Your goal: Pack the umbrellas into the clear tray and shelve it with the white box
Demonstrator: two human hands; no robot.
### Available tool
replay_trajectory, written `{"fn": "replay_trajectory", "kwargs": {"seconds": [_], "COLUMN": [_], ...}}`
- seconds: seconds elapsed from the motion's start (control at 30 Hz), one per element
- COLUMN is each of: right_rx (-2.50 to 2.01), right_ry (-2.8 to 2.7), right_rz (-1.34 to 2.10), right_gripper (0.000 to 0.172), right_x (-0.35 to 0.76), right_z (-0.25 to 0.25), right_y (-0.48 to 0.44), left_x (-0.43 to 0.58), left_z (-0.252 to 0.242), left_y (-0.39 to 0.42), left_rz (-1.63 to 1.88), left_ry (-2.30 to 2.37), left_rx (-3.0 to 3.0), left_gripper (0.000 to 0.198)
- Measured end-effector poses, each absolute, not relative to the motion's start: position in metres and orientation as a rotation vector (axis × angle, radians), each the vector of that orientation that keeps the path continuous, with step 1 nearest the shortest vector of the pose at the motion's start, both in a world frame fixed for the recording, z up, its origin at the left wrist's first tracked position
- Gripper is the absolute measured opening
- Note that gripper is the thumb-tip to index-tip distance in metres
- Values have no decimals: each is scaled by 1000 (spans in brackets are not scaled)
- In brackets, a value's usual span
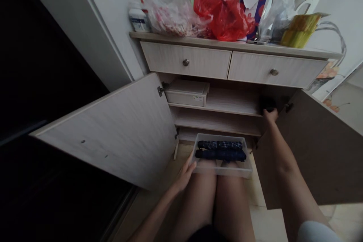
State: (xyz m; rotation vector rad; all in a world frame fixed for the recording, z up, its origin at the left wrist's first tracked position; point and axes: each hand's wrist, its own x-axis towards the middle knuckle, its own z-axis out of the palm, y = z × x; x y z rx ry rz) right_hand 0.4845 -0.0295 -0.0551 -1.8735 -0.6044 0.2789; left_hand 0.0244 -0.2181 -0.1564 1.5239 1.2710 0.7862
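Head view: the clear tray (246,171) sits across the seated person's knees (208,164), just before the open cabinet, its long side running left to right, roughly in line with the shelves. In it lie two dark rolls, like folded umbrellas, side by side and lengthwise with the tray: a checked one (219,145) nearer the cabinet, a navy one (220,154) nearer the person. I can't make out which ends are the handles. The left hand (185,173) has its fingers partly curled around the tray's left side, thumb by the near corner. The right arm stretches out to the right end of the upper shelf (229,100), where the right hand (270,115) touches a black object (267,103); its fingers are mostly hidden, so I can't tell how far they're closed or whether they grip it. At that shelf's left end rests a pale box (185,98), its long side also running left to right, with a small label on its front.
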Motion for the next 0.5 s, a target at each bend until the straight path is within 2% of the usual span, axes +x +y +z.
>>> {"fn": "replay_trajectory", "kwargs": {"seconds": [0.1, 0.17, 0.3, 0.5], "right_rx": [-1548, -1356, -1180, -1297], "right_ry": [-407, -399, -596, -1060], "right_rz": [527, 704, 975, 1159], "right_gripper": [26, 26, 32, 54], "right_x": [483, 479, 464, 439], "right_z": [-50, -50, -55, -60], "right_y": [-46, -67, -125, -204], "left_x": [26, 26, 25, 24], "left_z": [-158, -159, -162, -164], "left_y": [-218, -217, -216, -217], "left_rz": [826, 839, 824, 795], "left_ry": [1256, 1241, 1206, 1233], "left_rx": [1519, 1518, 1534, 1568], "left_gripper": [79, 79, 86, 83]}}
